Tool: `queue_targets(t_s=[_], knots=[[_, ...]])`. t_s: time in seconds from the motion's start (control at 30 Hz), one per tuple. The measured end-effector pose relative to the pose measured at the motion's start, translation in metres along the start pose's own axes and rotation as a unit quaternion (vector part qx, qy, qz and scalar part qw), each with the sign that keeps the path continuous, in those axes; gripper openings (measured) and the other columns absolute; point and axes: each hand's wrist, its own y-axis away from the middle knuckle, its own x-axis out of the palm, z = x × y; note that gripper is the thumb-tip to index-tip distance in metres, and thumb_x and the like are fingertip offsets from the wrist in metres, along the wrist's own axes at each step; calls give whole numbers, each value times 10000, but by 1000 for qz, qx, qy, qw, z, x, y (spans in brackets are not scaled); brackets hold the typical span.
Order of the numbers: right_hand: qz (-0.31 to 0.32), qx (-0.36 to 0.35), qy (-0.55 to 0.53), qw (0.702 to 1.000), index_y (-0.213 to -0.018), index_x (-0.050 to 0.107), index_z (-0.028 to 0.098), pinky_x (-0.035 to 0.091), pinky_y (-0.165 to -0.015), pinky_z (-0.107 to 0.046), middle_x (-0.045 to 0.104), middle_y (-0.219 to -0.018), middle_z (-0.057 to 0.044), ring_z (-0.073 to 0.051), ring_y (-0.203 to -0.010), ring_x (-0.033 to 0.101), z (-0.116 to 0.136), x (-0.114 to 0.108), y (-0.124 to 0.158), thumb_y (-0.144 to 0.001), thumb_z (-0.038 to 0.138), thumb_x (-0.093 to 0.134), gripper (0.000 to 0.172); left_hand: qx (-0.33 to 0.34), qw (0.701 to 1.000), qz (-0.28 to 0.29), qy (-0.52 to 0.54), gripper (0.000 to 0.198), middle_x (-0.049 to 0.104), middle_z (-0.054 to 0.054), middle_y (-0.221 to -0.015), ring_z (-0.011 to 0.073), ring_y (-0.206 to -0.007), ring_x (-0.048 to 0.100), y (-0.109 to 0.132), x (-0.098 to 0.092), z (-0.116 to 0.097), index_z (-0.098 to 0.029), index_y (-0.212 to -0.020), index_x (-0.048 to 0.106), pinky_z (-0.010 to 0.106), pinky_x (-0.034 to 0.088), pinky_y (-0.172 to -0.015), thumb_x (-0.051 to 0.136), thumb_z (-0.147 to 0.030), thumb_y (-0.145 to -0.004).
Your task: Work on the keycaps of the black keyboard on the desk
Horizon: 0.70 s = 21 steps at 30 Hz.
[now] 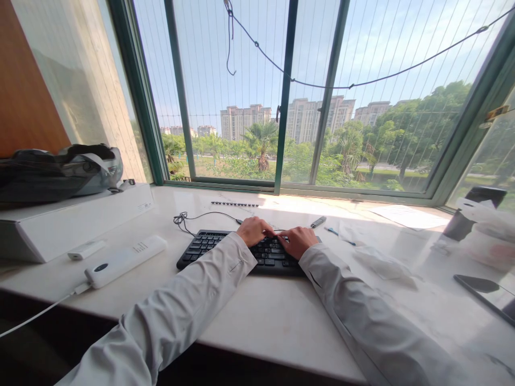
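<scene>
A black keyboard (209, 247) lies on the pale marble sill (261, 316) in front of me, its cable (201, 217) curling off to the back left. My left hand (252, 230) and my right hand (298, 241) rest close together on its upper right part, knuckles up. The fingers of both hands are curled down toward each other over the keys. What sits between the fingertips is hidden. Both arms wear light grey sleeves.
A white remote-like device (124, 260) with a cable and a small white stick (86, 249) lie left, beside a white box (72, 222) bearing a dark bag (60, 171). Behind the keyboard are a row of small dark pieces (235, 204), a marker (317, 221), papers (408, 217). A phone (485, 292) lies right.
</scene>
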Motion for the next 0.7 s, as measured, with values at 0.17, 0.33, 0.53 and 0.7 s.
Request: queue_targets(t_s=[0.17,0.33,0.53,0.7], knots=[[7,-5,5,1000,-1164,658,370,449,-765,-363,732,-961,-76,-257,-899,664,-1,0,-1,-939,472,325,415,15,1000,-5,-10,247,745,-19,-898,176,-882,670,-1,2,3,-361,-974,740,264,493,-777,572,-291,-807],[18,-3,9,1000,-1179,644,383,447,-773,-367,726,-991,-67,-255,-912,658,-1,0,-1,-940,485,304,428,22,999,4,-30,267,744,-14,-912,185,-896,671,-1,2,2,-363,-999,735,268,491,-779,559,-280,-816],[23,-14,14,1000,-1171,650,367,441,-765,-367,726,-983,-74,-258,-906,656,-1,-1,-1,-941,476,304,430,44,995,33,-87,336,738,9,-924,201,-859,670,1,-7,-2,-379,-1037,722,282,494,-744,544,-252,-782],[30,-27,27,999,-1072,711,324,434,-751,-366,723,-960,-105,-268,-896,655,1,-3,-2,-929,476,322,442,27,992,52,-108,350,731,4,-940,200,-847,660,1,-9,-10,-383,-1018,728,291,501,-744,545,-264,-744]])
